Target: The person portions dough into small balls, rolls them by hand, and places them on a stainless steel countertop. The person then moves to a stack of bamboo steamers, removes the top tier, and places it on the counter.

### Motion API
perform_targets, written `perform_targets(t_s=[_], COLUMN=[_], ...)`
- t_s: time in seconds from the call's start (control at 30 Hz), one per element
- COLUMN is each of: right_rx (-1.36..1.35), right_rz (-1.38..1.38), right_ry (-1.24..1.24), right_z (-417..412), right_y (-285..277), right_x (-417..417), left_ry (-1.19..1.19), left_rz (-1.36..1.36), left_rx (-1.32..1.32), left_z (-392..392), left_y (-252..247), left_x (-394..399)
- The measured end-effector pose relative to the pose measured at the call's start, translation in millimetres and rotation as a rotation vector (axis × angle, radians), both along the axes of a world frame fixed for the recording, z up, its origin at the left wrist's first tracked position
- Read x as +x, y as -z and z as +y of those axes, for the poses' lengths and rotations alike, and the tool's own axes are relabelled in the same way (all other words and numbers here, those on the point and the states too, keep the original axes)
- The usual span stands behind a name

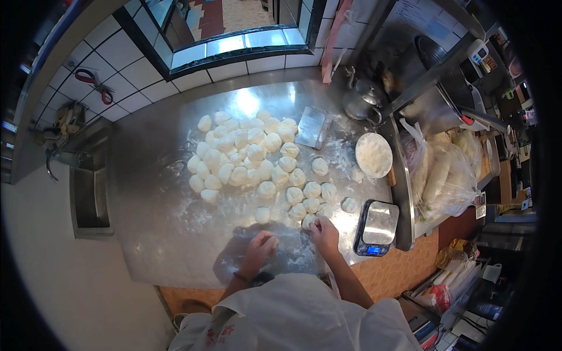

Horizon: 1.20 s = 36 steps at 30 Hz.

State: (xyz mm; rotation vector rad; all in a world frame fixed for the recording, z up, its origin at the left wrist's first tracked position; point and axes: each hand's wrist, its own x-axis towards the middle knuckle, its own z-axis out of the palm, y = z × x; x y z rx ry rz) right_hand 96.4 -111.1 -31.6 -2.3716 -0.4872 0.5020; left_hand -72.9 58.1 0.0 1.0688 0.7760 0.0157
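Observation:
Many round pieces of white dough [256, 152] lie heaped on a floured stainless steel table [153, 228]. My right hand [325, 236] is at the near end of the group, its fingertips touching a dough ball [309, 220]; whether they grip it is unclear. Over the table's near part, my left hand [262, 246] has curled fingers, with what may be a bit of pale dough at the fingertips. A single dough ball [262, 215] sits just beyond it. A metal dough scraper [312, 127] and a bowl of flour [373, 155] lie farther back. At the right stands a digital kitchen scale [380, 223].
A metal teapot [363, 100] stands at the back right corner. Past a metal partition [399, 188] are plastic bags of food [448, 175]. A small sink [90, 193] is at the left. Red-handled scissors [94, 85] hang on the tiled wall.

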Motion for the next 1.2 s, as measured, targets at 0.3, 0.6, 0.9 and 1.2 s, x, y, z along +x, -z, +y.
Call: perform_targets(t_s=[0.3,0.6,0.9,1.2], right_rx=[0.0,0.082,0.045,-0.083], right_rz=[-0.207,-0.233,-0.107,-0.365], right_ry=[-0.16,-0.148,-0.075,-0.189], right_z=[-3.5,-0.3,-7.2,4.0], right_y=[-26.9,-1.1,-24.5,-12.2], right_x=[8.6,6.9,5.2,1.8], left_ry=[-0.039,-0.09,-0.037,0.175], left_rz=[0.044,0.098,0.088,-0.004], left_rx=[-0.03,-0.064,-0.05,0.992], left_z=[-2.3,-2.2,-0.3,0.3], left_y=[10.4,16.9,21.0,38.7], left_x=[-0.2,-3.6,-5.6,-10.8])
